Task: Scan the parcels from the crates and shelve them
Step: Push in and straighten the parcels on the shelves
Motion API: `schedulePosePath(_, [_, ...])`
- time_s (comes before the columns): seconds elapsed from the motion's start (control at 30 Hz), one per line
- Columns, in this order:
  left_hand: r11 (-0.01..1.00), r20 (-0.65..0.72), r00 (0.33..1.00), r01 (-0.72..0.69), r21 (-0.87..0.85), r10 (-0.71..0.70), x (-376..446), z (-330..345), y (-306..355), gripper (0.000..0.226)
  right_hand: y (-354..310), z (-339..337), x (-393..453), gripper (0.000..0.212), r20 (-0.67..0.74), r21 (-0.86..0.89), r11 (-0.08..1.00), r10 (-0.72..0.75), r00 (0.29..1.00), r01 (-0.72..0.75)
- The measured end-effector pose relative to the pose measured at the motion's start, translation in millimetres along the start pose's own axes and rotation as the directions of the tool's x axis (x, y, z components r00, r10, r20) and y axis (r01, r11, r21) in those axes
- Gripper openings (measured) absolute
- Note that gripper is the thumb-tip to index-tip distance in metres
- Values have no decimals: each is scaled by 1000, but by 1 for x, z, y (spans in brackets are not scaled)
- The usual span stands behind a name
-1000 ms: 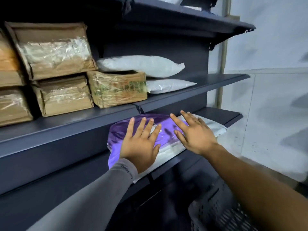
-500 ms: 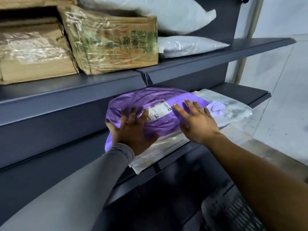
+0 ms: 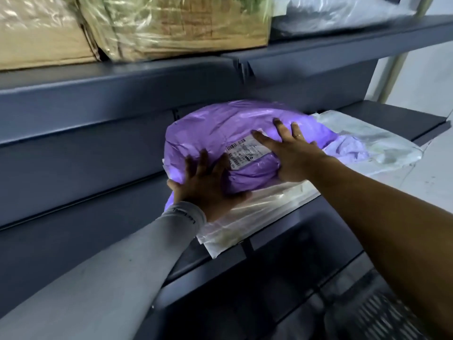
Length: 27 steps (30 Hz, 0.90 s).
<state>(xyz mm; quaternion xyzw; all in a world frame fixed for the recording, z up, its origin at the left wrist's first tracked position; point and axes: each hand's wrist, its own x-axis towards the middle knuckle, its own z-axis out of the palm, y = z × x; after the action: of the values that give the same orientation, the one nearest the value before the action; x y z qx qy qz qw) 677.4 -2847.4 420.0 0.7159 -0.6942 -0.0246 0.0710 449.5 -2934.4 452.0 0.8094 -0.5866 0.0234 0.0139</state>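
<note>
A purple plastic parcel with a white barcode label lies on a lower dark shelf, on top of a flat whitish plastic parcel. My left hand presses flat against the purple parcel's near left corner, fingers spread. Flat on the parcel's top right rests my right hand, its fingers partly over the label. Neither hand closes around the parcel.
The shelf above carries brown cardboard boxes wrapped in film and a white bag. A perforated plastic crate stands on the floor at the lower right. A pale wall is at the right.
The view has come closer and lower. Both hands have pushed the purple parcel deeper onto the shelf, and my right hand has slid onto the label.
</note>
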Motion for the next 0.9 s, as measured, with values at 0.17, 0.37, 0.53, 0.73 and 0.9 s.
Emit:
schedulePosePath(0.17, [999,-28,1000,0,41,1,4,6,2,92,-3,12,4,98,36,55,999,1,999,-3])
schedulePosePath(0.37, [998,-95,994,-47,28,50,-1,0,1,77,-11,-2,-12,86,-26,75,997,6,1000,-4])
schedulePosePath(0.53, [996,-175,980,-84,42,90,-20,-11,2,73,-20,-16,-39,82,-77,50,998,31,997,-27])
schedulePosePath(0.73, [986,-185,971,-130,106,148,-53,-27,12,73,-22,-28,-87,87,-100,33,996,86,991,-84])
schedulePosePath(0.9, [975,-203,959,-172,140,198,-81,-32,31,73,-16,-39,-134,92,-130,31,989,150,980,-147])
